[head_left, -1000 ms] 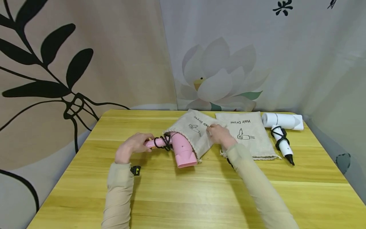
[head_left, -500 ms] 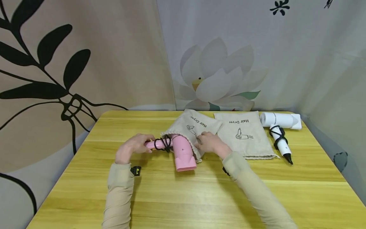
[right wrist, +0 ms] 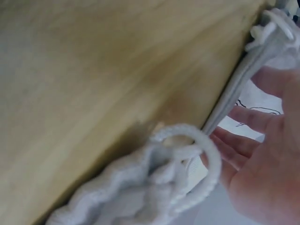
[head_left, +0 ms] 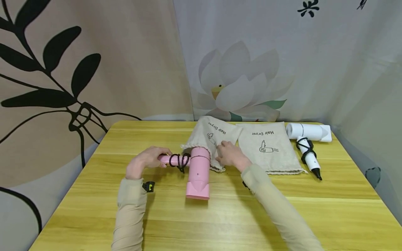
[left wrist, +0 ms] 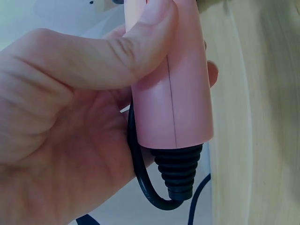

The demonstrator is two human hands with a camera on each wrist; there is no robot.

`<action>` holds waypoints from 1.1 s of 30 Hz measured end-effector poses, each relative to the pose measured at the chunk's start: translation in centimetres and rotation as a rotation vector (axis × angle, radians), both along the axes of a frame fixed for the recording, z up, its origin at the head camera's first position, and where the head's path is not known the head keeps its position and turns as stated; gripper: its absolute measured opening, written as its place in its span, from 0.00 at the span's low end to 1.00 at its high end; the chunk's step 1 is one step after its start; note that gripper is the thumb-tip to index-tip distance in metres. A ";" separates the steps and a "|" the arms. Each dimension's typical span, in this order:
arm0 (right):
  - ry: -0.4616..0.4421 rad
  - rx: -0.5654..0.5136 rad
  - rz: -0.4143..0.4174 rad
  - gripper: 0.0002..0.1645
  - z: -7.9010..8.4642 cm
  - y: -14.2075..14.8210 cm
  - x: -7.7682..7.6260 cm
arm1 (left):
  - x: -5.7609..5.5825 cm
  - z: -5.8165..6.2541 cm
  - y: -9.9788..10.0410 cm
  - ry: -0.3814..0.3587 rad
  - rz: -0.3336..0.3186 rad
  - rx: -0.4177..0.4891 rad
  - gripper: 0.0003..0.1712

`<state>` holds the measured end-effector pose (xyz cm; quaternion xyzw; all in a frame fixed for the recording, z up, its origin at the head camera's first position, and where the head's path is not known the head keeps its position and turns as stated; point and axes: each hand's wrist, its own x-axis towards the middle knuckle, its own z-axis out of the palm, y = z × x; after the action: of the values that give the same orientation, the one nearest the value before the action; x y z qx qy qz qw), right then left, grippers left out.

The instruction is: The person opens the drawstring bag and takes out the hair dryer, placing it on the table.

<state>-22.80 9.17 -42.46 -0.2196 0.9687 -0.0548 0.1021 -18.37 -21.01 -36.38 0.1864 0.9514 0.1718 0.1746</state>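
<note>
A pink hair dryer lies with its nozzle toward me, its back end tucked into the mouth of a beige drawstring bag printed "Hair Dryer". My left hand grips the dryer's handle; in the left wrist view the thumb lies across the pink handle, above the ribbed black cord sleeve. A black cord is looped round the handle. My right hand holds the right edge of the bag near its mouth. The right wrist view shows a white drawstring loop beside the fingers.
A second printed drawstring bag lies flat on the wooden table, just right of the first. Beyond it is a white hair dryer whose cord-wrapped handle points toward the front. A patterned curtain hangs behind the table.
My right hand has moved left and down from the bag's middle to its edge near the mouth. The pink dryer has swung straighter, its nozzle closer to me, with more of its body uncovered.
</note>
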 end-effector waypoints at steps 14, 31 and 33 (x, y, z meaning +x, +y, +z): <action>-0.044 -0.024 -0.056 0.35 -0.7 0.9 -1.7 | 0.2 0.0 -1.1 -0.028 -0.008 0.039 0.22; -0.061 -0.019 0.047 0.33 -0.2 2.5 -1.5 | 0.3 0.0 -2.9 0.052 0.029 0.149 0.19; -0.061 -0.022 0.058 0.32 -0.2 2.7 -1.3 | 0.2 -0.2 -2.9 0.059 0.045 0.156 0.19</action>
<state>-24.13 11.83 -42.64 -0.2470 0.9577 -0.0690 0.1308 -18.17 -23.93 -36.55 0.1828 0.9438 0.2439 0.1274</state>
